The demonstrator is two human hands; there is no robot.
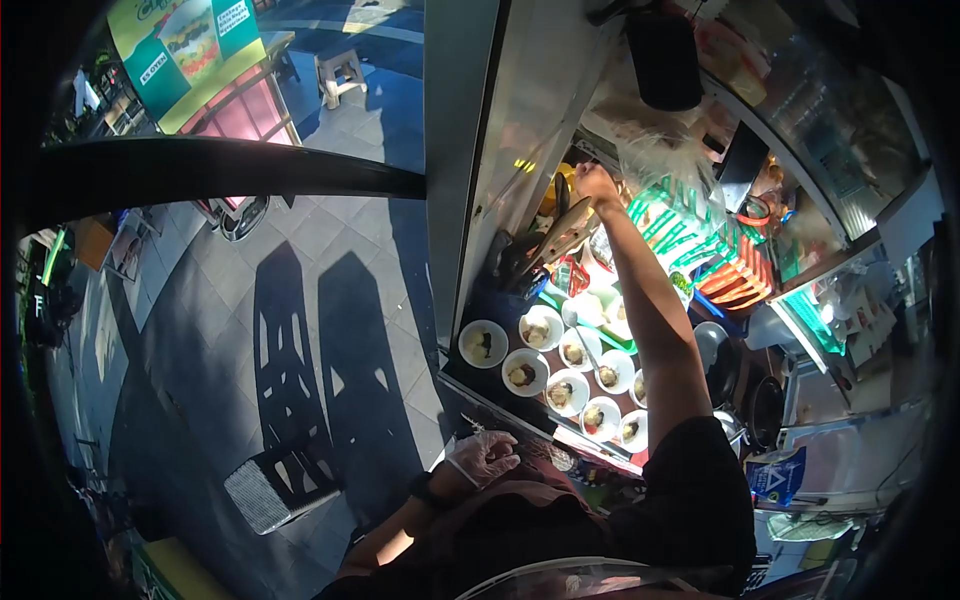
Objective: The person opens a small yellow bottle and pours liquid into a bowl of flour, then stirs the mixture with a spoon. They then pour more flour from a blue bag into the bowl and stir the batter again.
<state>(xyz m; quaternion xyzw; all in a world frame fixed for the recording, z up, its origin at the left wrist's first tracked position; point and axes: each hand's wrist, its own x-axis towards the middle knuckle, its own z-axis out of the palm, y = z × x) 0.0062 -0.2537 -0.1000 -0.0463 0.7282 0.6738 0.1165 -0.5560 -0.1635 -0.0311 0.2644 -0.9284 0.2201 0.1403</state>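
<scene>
The left hand [485, 458], in a clear glove, lay against the person's front just outside the counter's near edge, its fingers loosely curled; whether it gripped anything could not be told. The right hand [596, 184] was stretched over the far end of the counter [490, 388], fingers bent inward, beside a yellow container [547, 203]; whether it held or touched anything could not be made out. White bowls [510, 362], each holding a small portion of food, stood close together along the near edge, one bowl set at the near left corner, and a long-handled spoon [587, 344] leaned among them. Behind them lay a green tray [622, 344]. The bowls looked light and fairly stiff, perhaps slippery under a glove and easily tipped, so the outer wall just below the rim seemed the best hold, thumb and fingers opposed, kept clear of the food, with the bowl held level
</scene>
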